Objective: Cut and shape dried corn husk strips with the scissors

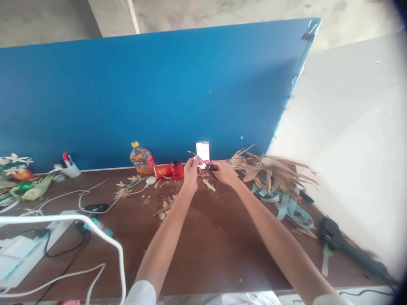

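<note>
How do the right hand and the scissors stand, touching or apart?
Touching. The head view shows it: the right hand grips the black-handled scissors, its fingers against the handle.

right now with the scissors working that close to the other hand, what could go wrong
The scissors in the right hand point toward the left hand, so a slip might nick it.

The lit phone stands upright just behind both hands, so a nudge could knock it over.
</note>
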A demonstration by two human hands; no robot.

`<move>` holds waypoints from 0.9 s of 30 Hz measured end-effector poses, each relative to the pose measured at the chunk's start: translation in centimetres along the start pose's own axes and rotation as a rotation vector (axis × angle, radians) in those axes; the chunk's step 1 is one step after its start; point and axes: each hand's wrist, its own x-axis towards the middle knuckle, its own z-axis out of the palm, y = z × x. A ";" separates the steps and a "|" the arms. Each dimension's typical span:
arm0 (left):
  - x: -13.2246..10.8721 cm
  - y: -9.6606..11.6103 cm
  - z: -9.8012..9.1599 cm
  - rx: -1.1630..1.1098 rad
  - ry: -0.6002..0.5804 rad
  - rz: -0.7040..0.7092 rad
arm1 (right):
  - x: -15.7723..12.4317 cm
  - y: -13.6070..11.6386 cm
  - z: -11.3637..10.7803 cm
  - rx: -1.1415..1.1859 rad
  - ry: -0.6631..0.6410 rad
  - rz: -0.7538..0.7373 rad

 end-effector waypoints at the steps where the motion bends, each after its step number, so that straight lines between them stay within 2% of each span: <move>1: 0.0 0.0 0.0 0.004 -0.003 -0.003 | 0.0 0.0 0.0 0.005 0.001 -0.007; 9: 0.2 0.5 -0.7 0.059 -0.023 0.015 | -0.1 0.2 -0.3 0.054 -0.037 -0.001; 13: 0.4 0.8 -0.9 0.085 -0.019 0.003 | -0.1 0.4 -0.7 0.086 -0.010 0.023; 18: 0.6 0.6 -1.0 0.074 -0.037 -0.011 | 0.1 0.4 -0.5 0.011 0.012 -0.040; 23: 0.6 0.4 -1.0 0.111 -0.027 0.002 | 0.2 0.6 0.1 -0.045 0.024 -0.044; 27: 0.5 0.3 -0.9 0.160 -0.070 0.043 | 0.1 0.9 0.1 -0.044 0.034 -0.058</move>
